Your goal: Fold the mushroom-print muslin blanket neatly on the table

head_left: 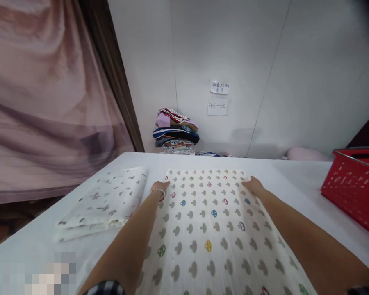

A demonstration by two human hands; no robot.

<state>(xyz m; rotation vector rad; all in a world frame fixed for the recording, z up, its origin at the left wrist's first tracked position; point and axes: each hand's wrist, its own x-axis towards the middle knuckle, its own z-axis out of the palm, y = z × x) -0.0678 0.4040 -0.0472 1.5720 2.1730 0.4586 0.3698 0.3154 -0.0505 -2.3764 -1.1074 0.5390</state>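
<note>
A white cloth with grey and coloured mushroom prints [203, 215] lies spread over the table and runs toward me past the lower edge of the view. At its far left edge, my left hand [160, 187] pinches the side of the cloth; a bracelet circles that wrist. Opposite, my right hand [253, 186] grips the far right edge, with its fingertips partly hidden at the fabric. Left of my left arm rests a folded white cloth with small dark prints [110, 196], touched by neither hand.
The white table [295, 180] reaches toward a pale wall. A red plastic basket [353, 184] stands on the right. Behind the table's far edge rises a stack of folded fabrics [176, 133]. Two paper notes [218, 105] hang on the wall, and a pink curtain [49, 94] hangs at left.
</note>
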